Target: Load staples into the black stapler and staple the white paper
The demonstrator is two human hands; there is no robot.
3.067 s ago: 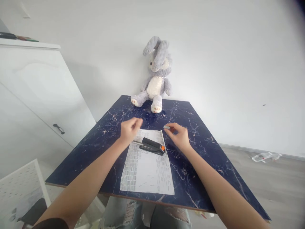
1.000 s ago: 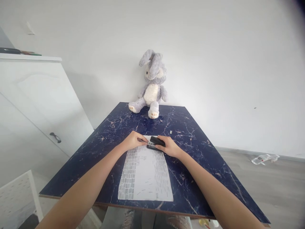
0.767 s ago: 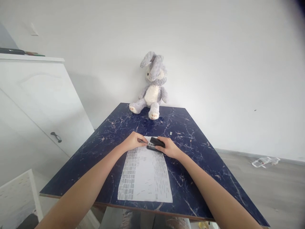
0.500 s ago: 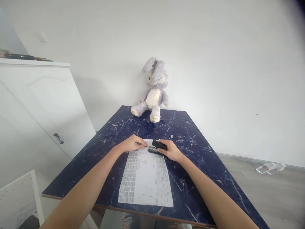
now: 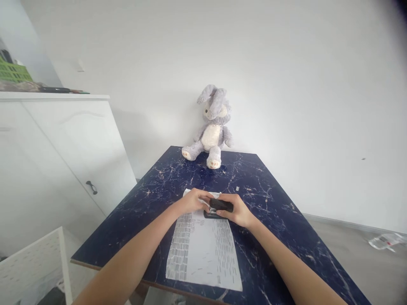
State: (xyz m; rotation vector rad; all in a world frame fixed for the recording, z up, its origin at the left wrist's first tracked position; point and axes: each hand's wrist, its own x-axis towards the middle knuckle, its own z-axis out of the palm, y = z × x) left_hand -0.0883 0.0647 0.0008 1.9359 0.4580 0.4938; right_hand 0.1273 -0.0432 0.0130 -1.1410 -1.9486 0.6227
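A black stapler [image 5: 221, 205] lies across the top end of a printed sheet of paper [image 5: 203, 254]. Its upper arm stands a little apart from its base, and a metallic part shows between them. My right hand [image 5: 239, 211] is closed around the rear of the stapler, fingers above and thumb along the side. At the front end, the fingers and thumb of my left hand [image 5: 193, 201] close on the stapler near the metallic part. Whether a small piece sits between these fingertips is hidden.
The paper rests on a dark blue marbled table [image 5: 152, 195]. A grey plush rabbit [image 5: 212, 135] sits at its far edge against the wall. A small pale piece [image 5: 237, 188] lies beyond my right hand. At the left stands a white cabinet [image 5: 63, 140].
My left hand has come up against the stapler's front; before, it pinched a thin grey piece just left of it. The view has shifted somewhat to the left.
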